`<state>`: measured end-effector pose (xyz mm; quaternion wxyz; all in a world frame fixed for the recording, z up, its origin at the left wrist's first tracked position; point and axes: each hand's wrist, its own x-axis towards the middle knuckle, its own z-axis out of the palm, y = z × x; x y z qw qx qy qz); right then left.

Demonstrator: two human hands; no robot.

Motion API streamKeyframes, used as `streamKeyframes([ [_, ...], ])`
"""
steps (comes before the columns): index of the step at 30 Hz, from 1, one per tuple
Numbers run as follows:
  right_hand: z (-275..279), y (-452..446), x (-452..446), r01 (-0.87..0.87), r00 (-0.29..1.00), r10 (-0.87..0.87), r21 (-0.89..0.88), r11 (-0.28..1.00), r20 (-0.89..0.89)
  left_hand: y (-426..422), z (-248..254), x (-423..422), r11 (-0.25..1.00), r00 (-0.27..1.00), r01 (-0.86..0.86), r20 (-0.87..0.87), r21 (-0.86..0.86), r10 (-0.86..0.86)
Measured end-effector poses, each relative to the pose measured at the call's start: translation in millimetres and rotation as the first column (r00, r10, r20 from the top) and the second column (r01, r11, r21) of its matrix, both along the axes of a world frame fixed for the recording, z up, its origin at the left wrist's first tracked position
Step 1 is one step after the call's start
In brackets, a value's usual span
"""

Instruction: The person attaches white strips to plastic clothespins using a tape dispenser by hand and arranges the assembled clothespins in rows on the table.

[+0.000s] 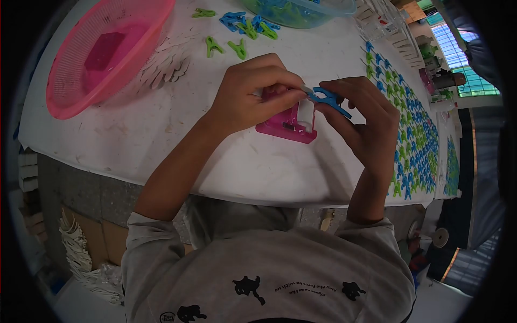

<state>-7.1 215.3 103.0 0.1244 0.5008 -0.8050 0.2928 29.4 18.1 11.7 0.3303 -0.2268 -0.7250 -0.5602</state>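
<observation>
A blue clothespin (325,99) is pinched by its handle end between the thumb and fingers of my right hand (371,116). Its other end meets the fingertips of my left hand (256,91), which are closed on a small pale piece (307,90) whose kind I cannot make out. Below both hands, a pink tape dispenser (285,129) with a white roll stands on the table, partly covered by my left hand. Loose green clothespins (214,47) and blue clothespins (232,20) lie beyond my left hand.
A pink basket (56,102) stands at the left, beside a fan of white strips (167,70). At the back is a translucent blue basin (301,21) of clothespins. Rows of blue and green clothespins (412,140) cover the right of the white table (161,137).
</observation>
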Motion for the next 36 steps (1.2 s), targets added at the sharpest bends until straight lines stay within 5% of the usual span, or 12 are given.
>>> streamKeyframes([
  [5, 1.0, -0.7, 3.1, -0.005, 0.993, 0.006, 0.013, 1.0, -0.117, -2.4, -0.9, -1.6, 1.0, 0.998, -0.005, -0.056, -0.022, 0.003],
  [21, -2.6, 2.6, -0.1, -0.021, 0.995, 0.023, 0.021, 1.0, -0.1, -2.1, -3.4, -2.3, 0.999, 0.999, -0.009, -0.043, -0.045, 0.007],
  [33, -17.3, 5.6, -20.3, -0.09, 0.993, 0.069, 0.219, 0.972, 0.099, 2.7, -16.9, -7.3, 0.988, 0.98, 0.143, 0.129, 0.058, -0.149],
  [36, -47.6, 14.6, -30.4, 0.02, 0.976, -0.036, 0.074, 0.997, 0.217, -3.5, -27.3, -14.5, 0.99, 0.97, 0.081, 0.217, 0.117, -0.106],
])
